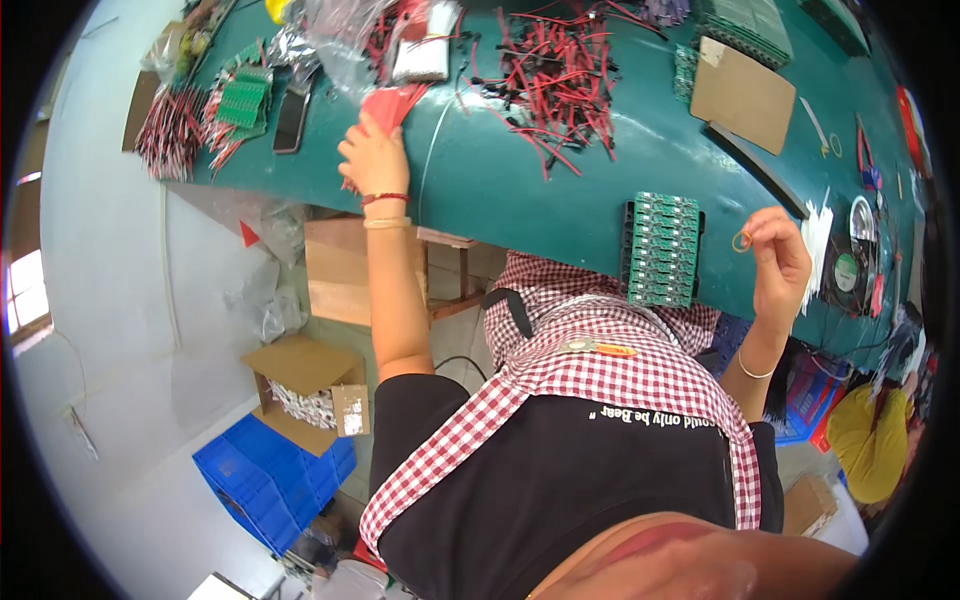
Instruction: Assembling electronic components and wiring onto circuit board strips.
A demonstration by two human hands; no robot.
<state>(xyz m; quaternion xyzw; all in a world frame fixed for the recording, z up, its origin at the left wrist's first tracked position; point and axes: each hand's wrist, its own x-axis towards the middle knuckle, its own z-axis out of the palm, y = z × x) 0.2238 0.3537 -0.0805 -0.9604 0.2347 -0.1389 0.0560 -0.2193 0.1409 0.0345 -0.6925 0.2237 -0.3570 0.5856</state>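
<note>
My left hand [374, 160] reaches to the table's far left and is closed around a flat red bundle [396, 104]. Its exact kind I cannot make out; some red also shows below the fingers. Raised over the table's right part, my right hand [778, 262] pinches a thin yellowish rubber band [741, 241] between thumb and fingers. Between the two hands, at the near edge, a panel of green circuit boards [664, 250] lies on a black holder. A large pile of red and black wire leads [560, 80] is spread beyond it.
Left on the green table [480, 195] are a phone [292, 118] and bundled wired boards [243, 102]. To the right lie a cardboard sheet [742, 95], a black bar [757, 168], white strips [816, 250] and a solder spool [846, 270]. A blue crate [268, 480] stands on the floor.
</note>
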